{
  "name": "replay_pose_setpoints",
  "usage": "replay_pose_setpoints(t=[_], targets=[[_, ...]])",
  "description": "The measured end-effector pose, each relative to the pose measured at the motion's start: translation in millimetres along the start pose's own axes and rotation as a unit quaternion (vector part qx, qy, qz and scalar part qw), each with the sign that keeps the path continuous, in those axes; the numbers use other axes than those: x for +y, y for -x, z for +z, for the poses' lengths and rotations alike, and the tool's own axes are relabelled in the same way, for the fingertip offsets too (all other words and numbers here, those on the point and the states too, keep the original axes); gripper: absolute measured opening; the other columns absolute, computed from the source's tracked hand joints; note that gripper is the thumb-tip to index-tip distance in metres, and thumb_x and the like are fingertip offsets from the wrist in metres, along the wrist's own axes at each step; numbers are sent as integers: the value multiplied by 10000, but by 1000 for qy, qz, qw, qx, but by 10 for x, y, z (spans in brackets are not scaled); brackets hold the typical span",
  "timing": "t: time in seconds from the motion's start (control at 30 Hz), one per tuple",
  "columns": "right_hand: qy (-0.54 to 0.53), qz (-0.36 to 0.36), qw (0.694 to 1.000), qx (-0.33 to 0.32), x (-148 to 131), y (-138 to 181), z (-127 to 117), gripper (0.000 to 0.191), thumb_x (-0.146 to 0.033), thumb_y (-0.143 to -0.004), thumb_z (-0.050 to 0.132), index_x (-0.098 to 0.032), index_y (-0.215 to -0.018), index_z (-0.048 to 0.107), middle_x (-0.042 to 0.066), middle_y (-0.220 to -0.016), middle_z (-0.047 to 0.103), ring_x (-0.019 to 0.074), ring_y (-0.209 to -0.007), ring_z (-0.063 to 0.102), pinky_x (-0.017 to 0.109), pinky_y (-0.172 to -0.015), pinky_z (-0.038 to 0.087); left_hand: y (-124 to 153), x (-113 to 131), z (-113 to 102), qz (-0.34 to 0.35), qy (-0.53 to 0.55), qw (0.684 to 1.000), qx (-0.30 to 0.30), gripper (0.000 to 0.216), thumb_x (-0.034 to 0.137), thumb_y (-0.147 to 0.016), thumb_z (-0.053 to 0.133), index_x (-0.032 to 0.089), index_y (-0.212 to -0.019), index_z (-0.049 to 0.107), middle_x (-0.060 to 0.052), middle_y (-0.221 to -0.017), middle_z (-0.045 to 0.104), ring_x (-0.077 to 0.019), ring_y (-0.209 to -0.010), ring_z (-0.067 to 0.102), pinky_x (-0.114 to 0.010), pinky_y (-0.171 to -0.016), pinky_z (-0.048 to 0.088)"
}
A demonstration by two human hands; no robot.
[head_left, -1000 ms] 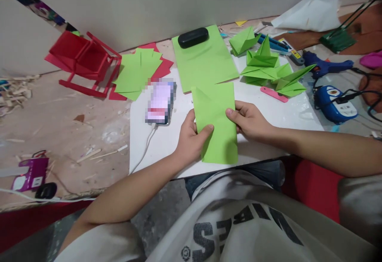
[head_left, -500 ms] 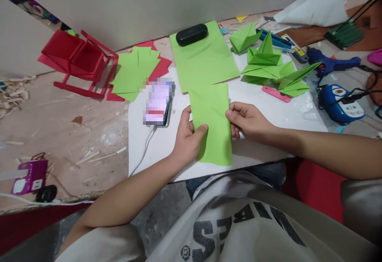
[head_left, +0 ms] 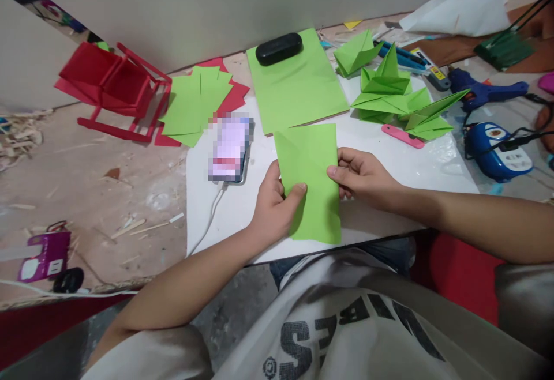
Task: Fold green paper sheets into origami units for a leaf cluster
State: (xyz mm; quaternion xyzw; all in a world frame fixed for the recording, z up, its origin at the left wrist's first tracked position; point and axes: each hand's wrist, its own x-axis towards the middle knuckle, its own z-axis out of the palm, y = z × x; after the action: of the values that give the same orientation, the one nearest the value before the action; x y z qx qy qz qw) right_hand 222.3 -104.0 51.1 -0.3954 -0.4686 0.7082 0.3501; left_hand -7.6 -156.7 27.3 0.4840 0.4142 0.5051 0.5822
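A green paper sheet (head_left: 311, 178), folded lengthwise, is held above a white board (head_left: 389, 161) in front of me. My left hand (head_left: 274, 198) grips its left edge, thumb on top. My right hand (head_left: 359, 175) pinches its right edge with thumb and fingers. A faint diagonal crease shows near the sheet's upper left corner. Behind it lies a larger flat green sheet (head_left: 296, 89) with a black case (head_left: 278, 49) on its far end.
A phone (head_left: 229, 148) with a white cable lies left of the sheet. Folded green paper shapes (head_left: 389, 94), a pink cutter (head_left: 402, 136), a blue glue gun (head_left: 485, 90) and a blue device (head_left: 497, 152) sit right. A red paper chair (head_left: 115, 89) and green squares (head_left: 194, 103) lie left.
The held green sheet has tilted slightly and its top edge has widened, showing a crease at the upper left. Both hands have kept their grip on its edges.
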Motion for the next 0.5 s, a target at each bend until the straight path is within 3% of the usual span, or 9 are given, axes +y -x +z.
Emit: replay_pose_setpoints(t=[0.17,0.27,0.5], targets=[[-21,-26,999,35,-29,30,33,558,-604,-771,1111,-217,-997,780,-1,-840,796,156,-708,687,271,-612,564,104,38,32,-52,-5,995,-80,566,503,-1132,866,283,-1568,580,-127,-1470,842,-294,-1233,872,-419,-1005,752],[-42,-14,998,39,-9,59,43,514,-580,-779,1107,-212,-1002,825,40,-920,866,205,-807,771,313,-717,637,136,67,53,-57,0,994,-98,551,490,-1137,861,287,-1576,598,-133,-1493,832,-288,-1248,863,-408,-1008,747],[-78,12,996,40,-69,65,-24,455,-502,-751,1129,-214,-1016,896,64,-1016,927,237,-870,838,334,-794,676,11,191,24,-15,58,995,-77,365,464,-1138,869,271,-1393,694,-20,-1036,894,-168,-797,830,-302,-778,681]])
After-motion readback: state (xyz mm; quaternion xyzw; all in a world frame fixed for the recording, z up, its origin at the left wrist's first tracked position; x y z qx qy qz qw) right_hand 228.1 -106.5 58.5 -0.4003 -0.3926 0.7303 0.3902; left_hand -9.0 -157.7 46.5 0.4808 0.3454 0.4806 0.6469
